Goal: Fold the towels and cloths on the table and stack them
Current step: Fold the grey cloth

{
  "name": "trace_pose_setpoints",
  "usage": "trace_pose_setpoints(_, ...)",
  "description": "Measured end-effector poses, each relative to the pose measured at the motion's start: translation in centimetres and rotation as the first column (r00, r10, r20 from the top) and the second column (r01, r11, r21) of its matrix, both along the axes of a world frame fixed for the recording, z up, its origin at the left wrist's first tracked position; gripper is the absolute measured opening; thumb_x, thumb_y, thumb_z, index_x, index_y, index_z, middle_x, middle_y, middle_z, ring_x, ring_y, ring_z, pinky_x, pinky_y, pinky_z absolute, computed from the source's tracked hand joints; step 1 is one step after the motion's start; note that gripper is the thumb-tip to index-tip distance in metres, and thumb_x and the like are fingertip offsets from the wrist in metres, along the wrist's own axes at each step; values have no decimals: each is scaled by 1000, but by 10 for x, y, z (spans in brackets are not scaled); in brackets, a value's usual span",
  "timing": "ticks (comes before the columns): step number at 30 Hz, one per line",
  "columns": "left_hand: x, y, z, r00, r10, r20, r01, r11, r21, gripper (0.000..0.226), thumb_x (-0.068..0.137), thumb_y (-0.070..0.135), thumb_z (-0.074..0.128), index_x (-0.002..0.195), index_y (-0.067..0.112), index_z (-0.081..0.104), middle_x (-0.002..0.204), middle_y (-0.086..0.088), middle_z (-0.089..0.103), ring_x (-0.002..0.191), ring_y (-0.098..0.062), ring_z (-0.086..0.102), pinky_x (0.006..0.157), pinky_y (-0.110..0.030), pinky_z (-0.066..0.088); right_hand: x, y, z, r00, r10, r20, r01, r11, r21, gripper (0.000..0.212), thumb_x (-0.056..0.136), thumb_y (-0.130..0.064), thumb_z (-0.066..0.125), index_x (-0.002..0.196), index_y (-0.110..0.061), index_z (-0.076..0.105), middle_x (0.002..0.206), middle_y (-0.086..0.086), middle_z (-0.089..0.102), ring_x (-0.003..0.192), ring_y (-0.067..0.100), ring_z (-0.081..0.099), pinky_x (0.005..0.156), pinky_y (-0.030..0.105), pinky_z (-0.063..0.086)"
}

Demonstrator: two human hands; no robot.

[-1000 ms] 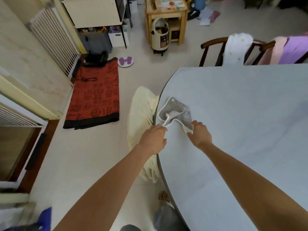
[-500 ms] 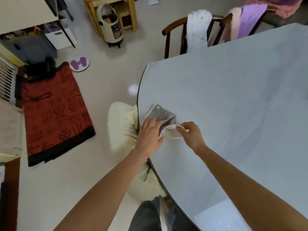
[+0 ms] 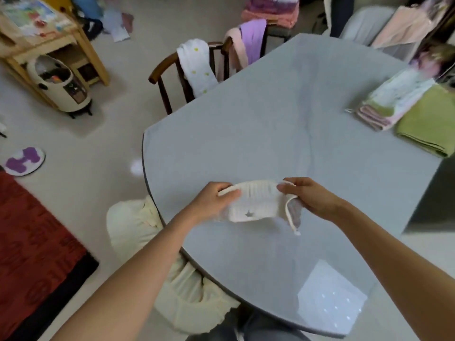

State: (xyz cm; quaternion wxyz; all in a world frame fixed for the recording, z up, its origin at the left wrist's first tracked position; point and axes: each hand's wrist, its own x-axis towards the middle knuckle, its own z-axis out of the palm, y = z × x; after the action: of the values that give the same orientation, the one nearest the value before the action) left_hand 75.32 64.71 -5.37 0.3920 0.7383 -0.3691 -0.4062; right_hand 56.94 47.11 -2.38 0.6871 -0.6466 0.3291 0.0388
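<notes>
A small white cloth [image 3: 256, 203] with a star cut-out and a grey underside hangs folded between my two hands, just above the grey table [image 3: 258, 124]. My left hand [image 3: 214, 200] pinches its upper left corner. My right hand [image 3: 307, 195] pinches the upper right corner, where a trimmed edge dangles down. At the table's far right lies a stack of folded cloths [image 3: 391, 102] beside a folded green towel [image 3: 428, 124].
A cream cushioned seat [image 3: 138, 232] sits by the table's near left edge. Wooden chairs [image 3: 172, 77] draped with cloths stand at the far side. A red mat [image 3: 32, 242] and a wooden stand [image 3: 49, 45] are on the floor to the left.
The cloth came up off the table edge and moved toward the table's middle, now stretched between both hands white side out. The view swung right, bringing the stack into sight.
</notes>
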Motion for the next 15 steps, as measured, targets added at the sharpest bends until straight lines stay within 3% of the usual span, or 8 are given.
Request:
trace_pose_setpoints(3, -1, -15, 21, 944, -190, -268, 237, 959, 156, 23, 89, 38, 63, 93, 16, 69, 87, 3, 71, 78, -10, 66, 69, -21, 48, -29, -12, 15, 983, 178, -50, -162, 960, 226, 24, 93, -12, 53, 73, -10, 66, 66, 3, 61, 57, 11, 57, 55, 19, 47)
trace_pose_setpoints(6, -5, -25, 21, 895, -296, -334, 389, 884, 259, 25, 88, 43, 63, 102, 23, 68, 96, 9, 73, 89, -7, 69, 76, -20, 51, -48, -24, 16, 945, 295, -139, -264, 943, 204, 24, 94, -12, 55, 73, -12, 66, 71, 2, 60, 63, 10, 57, 58, 19, 49)
trace_pose_setpoints(8, -10, -30, 8, 919, -362, -157, 393, 875, 283, 13, 91, 38, 61, 86, 28, 67, 83, 14, 69, 78, -2, 64, 70, -17, 45, -54, -29, 4, 909, 323, -263, -333, 943, 8, 17, 92, -11, 59, 76, -13, 63, 75, 1, 58, 73, 13, 56, 66, 21, 48)
trace_pose_setpoints(10, -11, -35, -14, 931, -360, 66, 323, 894, 310, 19, 93, 29, 58, 74, 26, 63, 77, 7, 63, 75, -11, 58, 67, -26, 42, -54, -31, -18, 892, 213, -400, -359, 870, -339, 17, 87, -6, 61, 76, -17, 67, 79, -1, 64, 78, 14, 57, 70, 20, 44)
trace_pose_setpoints(12, -12, -39, -35, 916, -304, 262, 198, 909, 366, 17, 93, 24, 55, 83, 23, 69, 88, 1, 68, 88, -20, 63, 76, -30, 48, -53, -29, -39, 906, 28, -421, -288, 769, -570, 19, 84, -2, 57, 85, -14, 71, 90, 3, 69, 85, 16, 62, 71, 22, 44)
trace_pose_setpoints(15, -19, -42, -48, 852, -234, 468, 38, 919, 392, 19, 92, 24, 55, 102, 22, 71, 106, 0, 70, 104, -24, 61, 86, -33, 49, -50, -24, -59, 912, -124, -390, -174, 744, -645, 26, 80, 1, 49, 85, -14, 70, 88, 3, 68, 85, 20, 63, 69, 26, 48)
